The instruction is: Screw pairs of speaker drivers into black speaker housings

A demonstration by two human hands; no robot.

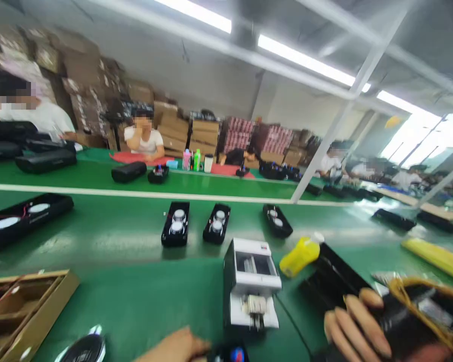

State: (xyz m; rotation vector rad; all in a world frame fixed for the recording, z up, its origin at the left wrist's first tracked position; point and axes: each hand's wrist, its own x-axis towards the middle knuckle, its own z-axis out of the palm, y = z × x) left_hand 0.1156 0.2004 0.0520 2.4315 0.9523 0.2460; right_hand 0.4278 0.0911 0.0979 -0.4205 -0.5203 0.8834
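Note:
My right hand (357, 322) is at the lower right, its fingers wrapped round a black speaker housing (411, 322) with yellow-brown wires looped over it. At the bottom centre my left hand (175, 347) shows only in part, blurred, touching a small dark object (230, 353) with red and blue spots. A white and grey machine (251, 284) stands on the green table (136, 296) between my hands. Beside it lies a yellow bottle (300, 255).
Three black speaker units (176, 223) (216, 223) (277, 220) sit on the green belt. A long black unit (22, 218) lies at left and a cardboard tray (26, 306) at lower left. Other people sit across the line, with stacked cartons behind.

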